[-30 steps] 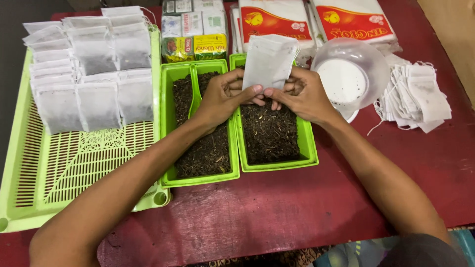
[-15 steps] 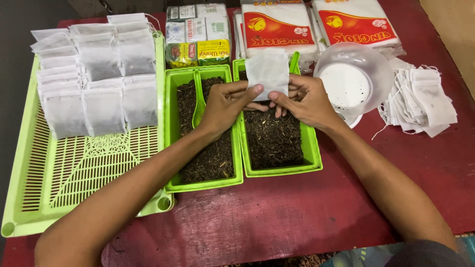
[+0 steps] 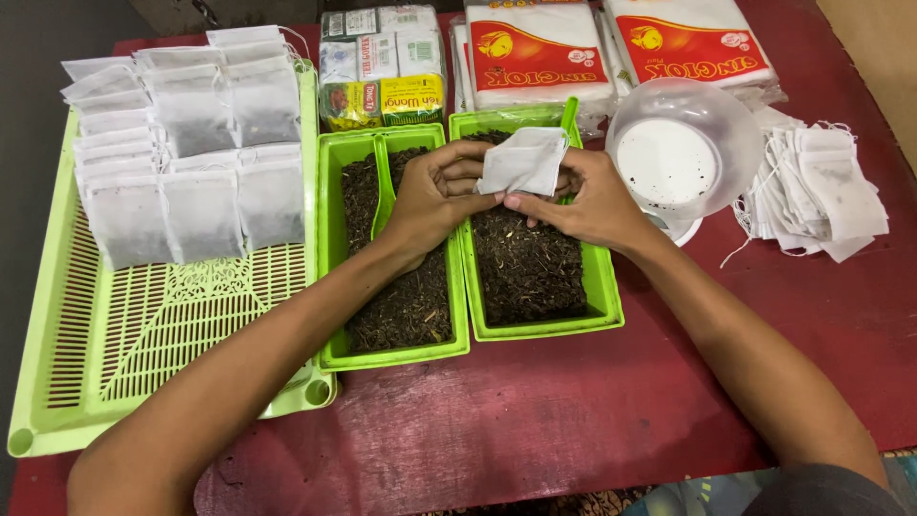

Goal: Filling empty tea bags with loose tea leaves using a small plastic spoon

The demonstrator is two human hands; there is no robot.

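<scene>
Two hands [image 3: 521,196], white pouch [image 3: 523,162] tilted, mouth rightward

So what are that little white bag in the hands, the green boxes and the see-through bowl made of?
The white bag, held by the left hand and right hand, looks like thin filter paper or non-woven fabric: matte, creased, limp. The green boxes look like glossy moulded plastic, with smooth rims. The clear bowl seems thin plastic, though glass can't be excluded.

Filled bags [image 3: 181,153] on tray [image 3: 153,344], left of 2 tea bins [image 3: 401,349]
</scene>
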